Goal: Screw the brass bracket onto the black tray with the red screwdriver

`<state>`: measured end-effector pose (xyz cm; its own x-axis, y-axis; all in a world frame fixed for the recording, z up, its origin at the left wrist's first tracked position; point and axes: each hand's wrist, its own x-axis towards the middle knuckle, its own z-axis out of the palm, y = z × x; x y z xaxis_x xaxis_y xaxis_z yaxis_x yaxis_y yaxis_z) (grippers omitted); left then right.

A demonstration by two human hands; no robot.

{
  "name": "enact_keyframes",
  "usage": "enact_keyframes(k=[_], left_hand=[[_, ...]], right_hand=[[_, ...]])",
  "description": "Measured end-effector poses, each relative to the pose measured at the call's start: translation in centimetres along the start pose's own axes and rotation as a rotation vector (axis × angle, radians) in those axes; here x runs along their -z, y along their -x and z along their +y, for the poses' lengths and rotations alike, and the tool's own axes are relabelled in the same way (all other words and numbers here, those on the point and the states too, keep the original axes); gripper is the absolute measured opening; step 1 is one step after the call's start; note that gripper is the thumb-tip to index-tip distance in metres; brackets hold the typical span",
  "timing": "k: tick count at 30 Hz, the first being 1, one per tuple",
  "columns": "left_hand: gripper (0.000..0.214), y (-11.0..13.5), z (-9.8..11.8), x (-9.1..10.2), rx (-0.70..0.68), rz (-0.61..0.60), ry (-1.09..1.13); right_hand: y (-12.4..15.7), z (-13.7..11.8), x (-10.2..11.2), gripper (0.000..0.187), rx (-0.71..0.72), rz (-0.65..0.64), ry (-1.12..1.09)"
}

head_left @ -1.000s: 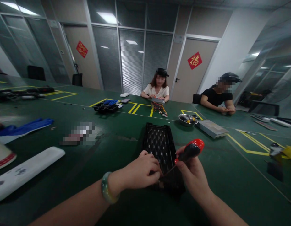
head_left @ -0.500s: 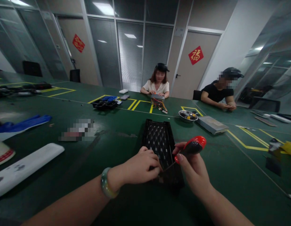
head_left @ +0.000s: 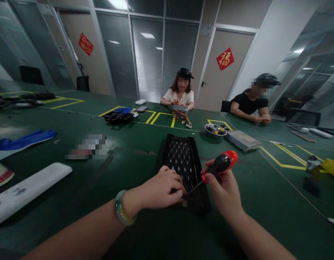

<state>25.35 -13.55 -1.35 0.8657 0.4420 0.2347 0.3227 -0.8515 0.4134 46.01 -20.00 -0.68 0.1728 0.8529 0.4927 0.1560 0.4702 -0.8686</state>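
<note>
A black perforated metal panel [head_left: 181, 159] lies lengthwise on the green table in front of me. My right hand [head_left: 223, 191] is closed round a screwdriver with a black and red handle [head_left: 221, 163]. Its thin shaft slants down to the panel's near end. My left hand [head_left: 161, 189], a green bangle on the wrist, is curled with fingertips pinched at the screwdriver's tip on the panel's near edge. Whatever the fingertips pinch is too small to make out.
Two other people sit at the far side of the table [head_left: 129, 231]. A metal bowl [head_left: 215, 130] and a grey flat drive [head_left: 244, 141] lie beyond the panel to the right. A white elongated cover [head_left: 26, 189] and blue gloves [head_left: 23, 141] lie at left, a black parts tray [head_left: 119, 117] further back.
The view has shifted slightly, so everything sits a little higher in the picture. Both hands stay at the panel's near end with the screwdriver; little else differs.
</note>
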Motion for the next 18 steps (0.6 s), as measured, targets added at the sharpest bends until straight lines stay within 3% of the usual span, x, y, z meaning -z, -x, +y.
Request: enact_keyframes(k=[6,11,18], left_hand=[[0.024,-0.1,0.1,0.3,-0.002,-0.001,0.055],[0.027,-0.2,0.3,0.7,0.014,-0.011,0.100],[0.027,-0.4,-1.6,0.2,0.215,0.138,-0.011]], right_hand=[[-0.9,0.3,0.5,0.022,-0.041,0.218,-0.053],[-1.3,0.7,0.5,0.025,-0.070,0.289,-0.103],[-1.9,1.8,0.7,0.030,-0.096,0.378,-0.131]])
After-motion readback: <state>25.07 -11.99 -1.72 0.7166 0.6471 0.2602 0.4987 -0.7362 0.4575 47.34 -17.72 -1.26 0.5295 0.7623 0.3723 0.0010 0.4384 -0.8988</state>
